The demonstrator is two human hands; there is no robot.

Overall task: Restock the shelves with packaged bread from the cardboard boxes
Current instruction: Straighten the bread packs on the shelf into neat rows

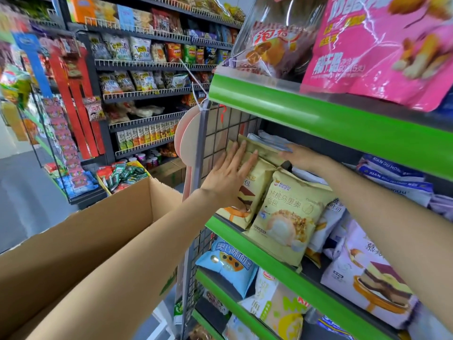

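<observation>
My left hand (230, 175) lies flat with fingers spread against a yellow bread pack (247, 204) standing at the left end of the green-edged shelf (267, 261). My right hand (297, 155) rests palm down on top of another yellow pack (263, 149) behind it, fingers extended. A third yellow bread pack (289, 217) with a cream bun picture stands to the right. The open cardboard box (98, 241) is below my left arm; its inside is hidden.
A wire grid panel (218, 133) closes the shelf's left end. The upper shelf (318, 119) holds pink and clear bread bags. Purple and white packs (367, 271) fill the right side. Blue and yellow packs (228, 266) sit below. Snack shelves (147, 69) line the aisle behind.
</observation>
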